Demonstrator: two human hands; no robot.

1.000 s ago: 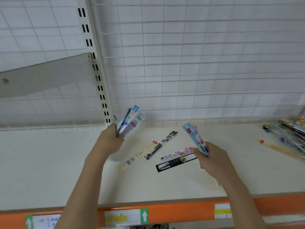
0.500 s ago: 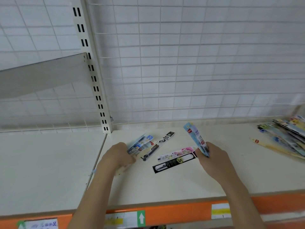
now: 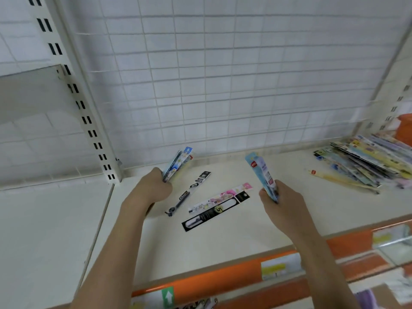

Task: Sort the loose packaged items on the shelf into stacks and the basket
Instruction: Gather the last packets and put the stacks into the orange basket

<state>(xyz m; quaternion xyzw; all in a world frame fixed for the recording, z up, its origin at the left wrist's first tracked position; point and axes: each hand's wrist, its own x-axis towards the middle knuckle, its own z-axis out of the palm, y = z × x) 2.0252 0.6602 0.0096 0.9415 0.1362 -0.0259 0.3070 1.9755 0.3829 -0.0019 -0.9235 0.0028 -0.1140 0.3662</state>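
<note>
While both hands grip packets above the shelf (image 3: 223, 246), three loose packets lying flat between them. Left hand (image 3: 151, 189) wrapped round a small bundle of blue-and-white packets (image 3: 178, 163), long axis rising up and away toward the wire-grid back panel (image 3: 223, 85). Right hand (image 3: 283, 204) pinching a light-blue packet (image 3: 262, 175) near its lower end, top tilted up and leftward.

Loose on the shelf:
- black pen packet (image 3: 189, 195), just right of the left hand, nearest to it; long axis near-left to far-right.
- pink cartoon packet (image 3: 220, 197), touching or overlapping the black card packet (image 3: 214, 214) alongside; both on the same diagonal, far ends pointing toward the right hand.

Probably the pen packet next, short reach for the left hand, though already full. Sorted pile of packets (image 3: 365, 163) well apart at far right. Orange object (image 3: 404, 128) behind the pile, possibly the basket; cannot tell. Orange price rail (image 3: 211, 279) along the front edge.
</note>
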